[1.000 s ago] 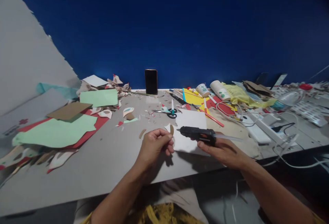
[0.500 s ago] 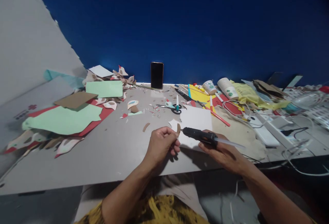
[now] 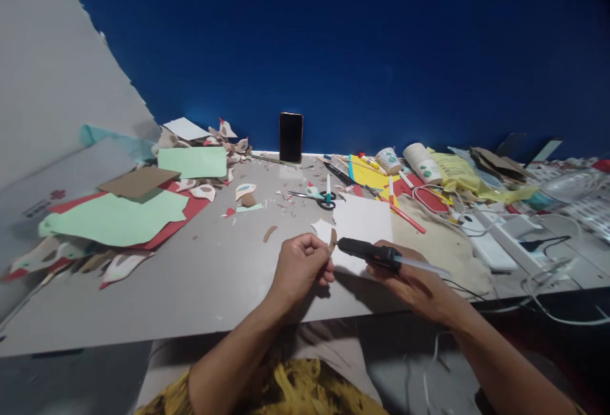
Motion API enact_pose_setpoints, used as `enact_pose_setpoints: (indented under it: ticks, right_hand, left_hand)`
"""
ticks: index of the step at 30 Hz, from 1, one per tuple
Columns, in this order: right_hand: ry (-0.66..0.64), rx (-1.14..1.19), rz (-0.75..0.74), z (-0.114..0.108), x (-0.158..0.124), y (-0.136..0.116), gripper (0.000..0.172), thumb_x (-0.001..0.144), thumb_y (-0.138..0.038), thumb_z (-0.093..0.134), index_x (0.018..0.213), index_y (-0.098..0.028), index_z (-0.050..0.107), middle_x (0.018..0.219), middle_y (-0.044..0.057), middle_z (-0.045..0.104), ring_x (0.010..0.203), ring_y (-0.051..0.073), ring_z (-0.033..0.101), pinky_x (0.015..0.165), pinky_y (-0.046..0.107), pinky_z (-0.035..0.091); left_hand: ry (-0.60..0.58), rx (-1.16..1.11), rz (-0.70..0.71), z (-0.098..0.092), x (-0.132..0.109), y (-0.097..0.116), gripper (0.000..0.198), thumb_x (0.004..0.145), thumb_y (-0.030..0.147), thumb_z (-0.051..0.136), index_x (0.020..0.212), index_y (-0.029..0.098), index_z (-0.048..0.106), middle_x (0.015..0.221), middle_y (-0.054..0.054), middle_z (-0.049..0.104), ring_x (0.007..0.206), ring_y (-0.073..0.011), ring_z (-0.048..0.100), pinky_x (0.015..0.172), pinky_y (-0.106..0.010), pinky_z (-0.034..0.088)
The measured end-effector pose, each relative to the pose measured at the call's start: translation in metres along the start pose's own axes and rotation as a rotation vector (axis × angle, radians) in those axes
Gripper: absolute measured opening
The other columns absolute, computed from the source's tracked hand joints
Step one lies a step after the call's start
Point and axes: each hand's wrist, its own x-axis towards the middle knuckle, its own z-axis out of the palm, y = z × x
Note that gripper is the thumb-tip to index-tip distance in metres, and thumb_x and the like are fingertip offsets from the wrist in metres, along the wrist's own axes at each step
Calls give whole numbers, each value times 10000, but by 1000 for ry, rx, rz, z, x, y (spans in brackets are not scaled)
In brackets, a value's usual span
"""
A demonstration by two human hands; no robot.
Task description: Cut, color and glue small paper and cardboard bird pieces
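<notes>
Between the fingertips of my left hand (image 3: pixel 304 267) is a small curved brown cardboard strip (image 3: pixel 333 238), held upright. My right hand (image 3: pixel 412 278) is wrapped round a black hot glue gun (image 3: pixel 369 252), with a clear glue stick (image 3: pixel 424 265) poking out of its back. The gun's nozzle meets or nearly meets the strip; any glue is too small to make out. Beneath the hands lies a white paper sheet (image 3: pixel 366 215), with a white cut scrap (image 3: pixel 323 231) at its left. Another curved cardboard strip (image 3: pixel 269 233) rests on the table to the left.
Scissors (image 3: pixel 326 199) lie beyond my hands, and a phone (image 3: pixel 291 138) leans on the blue wall. Green paper (image 3: pixel 119 218) and cut bird shapes are piled at left. Paper cups (image 3: pixel 422 163), a red pen (image 3: pixel 408 218) and a white power strip (image 3: pixel 512 240) with cables sit at right.
The camera view has shifted slightly. Both hands keep their holds, and the glue gun's nozzle has moved very slightly lower against the cardboard strip.
</notes>
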Motion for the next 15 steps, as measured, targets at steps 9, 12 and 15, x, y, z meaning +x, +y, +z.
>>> enact_pose_setpoints:
  ticks: [9, 12, 15]
  right_hand:
    - [57, -75, 10, 0, -2, -1, 296, 1044, -347, 521, 799, -192, 578, 731, 2, 601, 630, 146, 549, 601, 269, 384]
    - [72, -85, -9, 0, -3, -1, 304, 1043, -343, 526, 781, -194, 566, 704, -9, 578, 607, 135, 532, 586, 259, 376]
    - [64, -99, 3, -1, -4, 0, 310, 1041, -350, 527, 775, -194, 561, 702, -8, 578, 602, 135, 531, 582, 257, 376]
  left_hand:
    - [-31, -16, -21, 2, -1, 0, 154, 726, 253, 714, 687, 155, 601, 541, -30, 662, 397, -120, 582, 404, -213, 465]
    - [-37, -11, -28, 3, -1, -1, 150, 725, 247, 712, 685, 154, 602, 544, -32, 664, 401, -124, 591, 404, -215, 472]
    - [-41, -16, -32, 3, -1, -1, 149, 721, 238, 715, 682, 154, 598, 543, -32, 664, 403, -126, 596, 405, -214, 475]
